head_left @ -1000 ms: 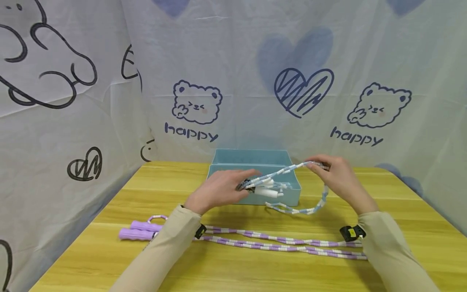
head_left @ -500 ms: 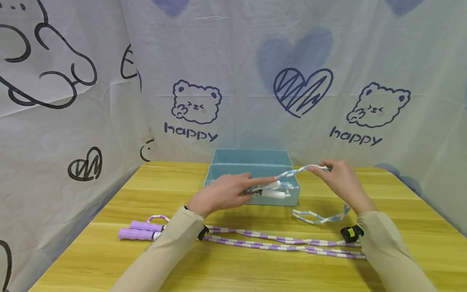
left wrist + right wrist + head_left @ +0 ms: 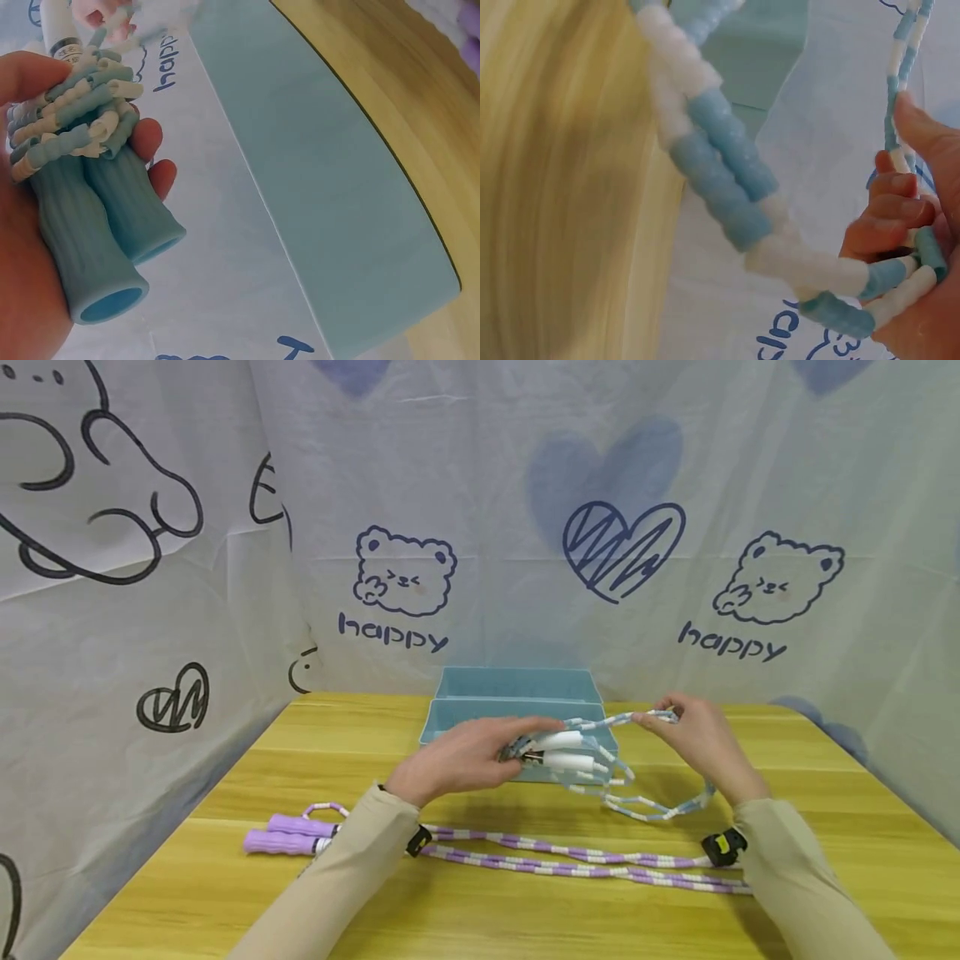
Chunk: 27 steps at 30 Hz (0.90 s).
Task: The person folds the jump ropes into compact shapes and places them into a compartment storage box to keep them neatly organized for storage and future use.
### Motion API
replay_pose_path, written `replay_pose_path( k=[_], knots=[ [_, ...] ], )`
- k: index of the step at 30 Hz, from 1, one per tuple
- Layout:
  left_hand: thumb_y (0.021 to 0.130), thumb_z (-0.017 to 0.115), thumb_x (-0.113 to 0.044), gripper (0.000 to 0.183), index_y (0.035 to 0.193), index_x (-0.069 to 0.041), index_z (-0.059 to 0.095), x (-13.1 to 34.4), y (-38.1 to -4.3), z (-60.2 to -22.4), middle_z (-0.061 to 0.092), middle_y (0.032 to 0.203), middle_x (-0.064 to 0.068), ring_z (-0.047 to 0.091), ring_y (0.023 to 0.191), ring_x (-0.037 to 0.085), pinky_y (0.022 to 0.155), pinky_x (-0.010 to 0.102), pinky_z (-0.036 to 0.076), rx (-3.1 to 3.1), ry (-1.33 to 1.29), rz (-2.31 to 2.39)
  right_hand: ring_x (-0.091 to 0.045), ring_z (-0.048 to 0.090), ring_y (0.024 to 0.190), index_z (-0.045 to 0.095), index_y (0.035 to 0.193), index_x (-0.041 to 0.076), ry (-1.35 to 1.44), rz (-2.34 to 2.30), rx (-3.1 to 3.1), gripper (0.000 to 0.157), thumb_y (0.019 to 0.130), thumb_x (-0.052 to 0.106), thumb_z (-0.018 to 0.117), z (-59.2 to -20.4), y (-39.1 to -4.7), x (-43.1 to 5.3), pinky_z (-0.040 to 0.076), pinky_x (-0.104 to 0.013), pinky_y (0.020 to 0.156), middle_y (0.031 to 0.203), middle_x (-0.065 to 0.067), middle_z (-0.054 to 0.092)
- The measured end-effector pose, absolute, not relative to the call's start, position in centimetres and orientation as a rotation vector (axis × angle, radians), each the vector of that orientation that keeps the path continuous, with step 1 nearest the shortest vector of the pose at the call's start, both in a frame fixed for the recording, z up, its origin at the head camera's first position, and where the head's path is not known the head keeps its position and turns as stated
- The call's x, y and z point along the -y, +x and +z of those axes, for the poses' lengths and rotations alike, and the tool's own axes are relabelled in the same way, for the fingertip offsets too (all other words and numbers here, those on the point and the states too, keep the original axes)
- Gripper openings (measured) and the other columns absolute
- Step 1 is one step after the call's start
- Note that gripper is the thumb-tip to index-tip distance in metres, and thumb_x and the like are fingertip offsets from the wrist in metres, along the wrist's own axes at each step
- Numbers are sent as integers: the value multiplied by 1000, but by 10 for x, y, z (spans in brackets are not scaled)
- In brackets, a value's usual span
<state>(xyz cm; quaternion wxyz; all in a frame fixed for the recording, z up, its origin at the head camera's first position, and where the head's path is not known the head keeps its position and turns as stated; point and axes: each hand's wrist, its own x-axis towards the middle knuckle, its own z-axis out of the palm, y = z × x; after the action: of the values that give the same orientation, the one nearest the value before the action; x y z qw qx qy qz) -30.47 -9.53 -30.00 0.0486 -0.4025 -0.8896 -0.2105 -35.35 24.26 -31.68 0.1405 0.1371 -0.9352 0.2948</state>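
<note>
My left hand (image 3: 457, 756) grips the two blue handles (image 3: 82, 232) of a blue-and-white beaded jump rope, with beaded cord wound around them. White end pieces (image 3: 566, 762) stick out to the right of that hand. Its cord runs taut to my right hand (image 3: 701, 735), which pinches a doubled strand (image 3: 900, 67) between thumb and fingers. From the right hand a loop (image 3: 652, 810) hangs down to the table. Behind the hands stands a light blue box (image 3: 517, 710), open at the top.
A purple-and-white jump rope lies along the table's front, its purple handles (image 3: 285, 835) at the left and beaded cord (image 3: 540, 856) stretching right beneath both forearms. A printed cloth (image 3: 487, 527) hangs behind the table (image 3: 262, 760).
My right hand has lowered slightly and drifted right. The stretch of cord between the hands has become shorter, while more loops hang near the white end pieces and the loose loop has shifted right.
</note>
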Motion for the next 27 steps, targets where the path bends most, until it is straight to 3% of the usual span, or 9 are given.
replay_pose_path(
  k=[4, 14, 21, 27],
  knots=[
    [95, 58, -14, 64, 146, -46, 37, 97, -306, -299, 58, 109, -8, 46, 55, 11, 50, 27, 43, 2708, -1209, -774, -22, 45, 65, 61, 104, 8, 417, 862, 2709, 48, 95, 55, 56, -318, -354, -243, 38, -35, 55, 78, -8, 53],
    [95, 62, -13, 44, 133, -27, 45, 100, -307, -296, 60, 111, 0, 51, 64, 13, 56, 29, 45, 2670, -1120, -958, -23, 53, 64, 64, 120, 10, 569, 962, 2744, 35, 103, 37, 52, -323, -357, -241, 46, -36, 51, 96, -13, 64],
    [99, 59, -15, 38, 132, -22, 42, 103, -307, -292, 61, 119, 6, 59, 79, 24, 64, 35, 49, 2627, -1051, -1236, -14, 37, 47, 63, 126, 8, 678, 1162, 2801, 26, 104, 18, 52, -331, -359, -239, 37, -29, 40, 73, -13, 53],
    [100, 56, -19, 41, 136, -23, 37, 103, -307, -291, 59, 119, 10, 62, 89, 35, 69, 45, 53, 2601, -995, -1412, -12, 36, 44, 66, 114, 5, 761, 1201, 2788, 19, 103, 13, 52, -336, -361, -234, 36, -28, 40, 70, -10, 53]
  ],
)
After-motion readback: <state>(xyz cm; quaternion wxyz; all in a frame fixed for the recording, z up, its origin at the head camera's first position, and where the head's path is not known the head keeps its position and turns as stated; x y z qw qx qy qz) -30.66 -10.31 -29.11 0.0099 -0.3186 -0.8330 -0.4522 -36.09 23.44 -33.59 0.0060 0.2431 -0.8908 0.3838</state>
